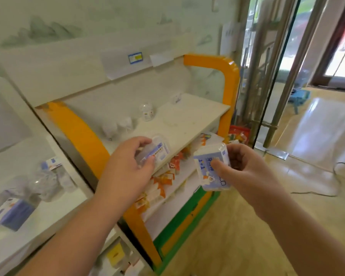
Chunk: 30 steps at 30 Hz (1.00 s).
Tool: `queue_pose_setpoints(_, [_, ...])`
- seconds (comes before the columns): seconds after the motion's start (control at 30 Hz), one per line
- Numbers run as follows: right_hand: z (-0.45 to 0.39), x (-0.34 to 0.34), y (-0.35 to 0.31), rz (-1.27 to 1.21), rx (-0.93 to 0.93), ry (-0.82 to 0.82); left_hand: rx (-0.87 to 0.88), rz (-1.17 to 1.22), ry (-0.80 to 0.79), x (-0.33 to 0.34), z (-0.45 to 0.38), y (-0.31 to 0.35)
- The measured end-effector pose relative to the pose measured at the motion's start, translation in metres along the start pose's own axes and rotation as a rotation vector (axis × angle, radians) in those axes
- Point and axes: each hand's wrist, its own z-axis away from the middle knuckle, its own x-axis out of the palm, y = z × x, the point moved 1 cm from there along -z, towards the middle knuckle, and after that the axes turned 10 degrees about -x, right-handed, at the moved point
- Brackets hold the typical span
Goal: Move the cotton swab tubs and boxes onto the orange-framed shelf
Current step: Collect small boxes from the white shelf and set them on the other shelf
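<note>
My left hand (127, 166) grips a clear cotton swab tub (157, 150) with a blue label, right at the front edge of the white board of the orange-framed shelf (231, 76). My right hand (245, 170) pinches a white and blue cotton swab box (209, 166) in the air, just right of that shelf's front edge. Farther back on the same board stand a small clear tub (146, 112) and a few pale tubs (118, 126). On the white shelf at the left lie more blue and white swab packs (50, 176).
Orange and white packets (163, 182) fill the lower level of the orange-framed shelf. A green base (187, 222) sits under it. Glass doors with steel posts (267, 76) stand to the right, with shiny floor and a cable (339, 176) beyond.
</note>
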Motion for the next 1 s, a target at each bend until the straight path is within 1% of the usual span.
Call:
queue_pose_setpoints(0.13, [-0.051, -0.022, 0.015, 0.125, -0.039, -0.035, -0.031, -0.022, -0.012, 0.045, -0.042, 0.003])
queue_pose_setpoints(0.3, [-0.139, -0.038, 0.036, 0.323, -0.061, -0.109, -0.08, -0.005, 0.002, 0.091, -0.106, 0.007])
queue_pose_setpoints(0.4, [-0.187, -0.047, 0.048, 0.426, -0.103, -0.104, -0.073, 0.01, 0.014, 0.114, -0.14, 0.013])
queue_pose_setpoints(0.47, [-0.215, -0.051, 0.055, 0.465, -0.128, -0.112, -0.061, -0.015, 0.01, 0.13, -0.155, 0.017])
queue_pose_setpoints(0.63, [-0.278, -0.063, 0.076, 0.533, -0.124, -0.164, -0.049, -0.067, -0.001, 0.165, -0.192, 0.017])
queue_pose_setpoints(0.8, [-0.355, -0.077, 0.106, 0.484, -0.141, -0.237, -0.077, -0.166, 0.021, 0.199, -0.25, 0.014])
queue_pose_setpoints(0.9, [-0.405, -0.087, 0.126, 0.47, -0.177, -0.31, -0.115, -0.213, 0.029, 0.225, -0.288, 0.015])
queue_pose_setpoints(1.0, [-0.453, -0.098, 0.141, 0.375, -0.179, -0.388, -0.172, -0.235, 0.046, 0.256, -0.328, 0.018])
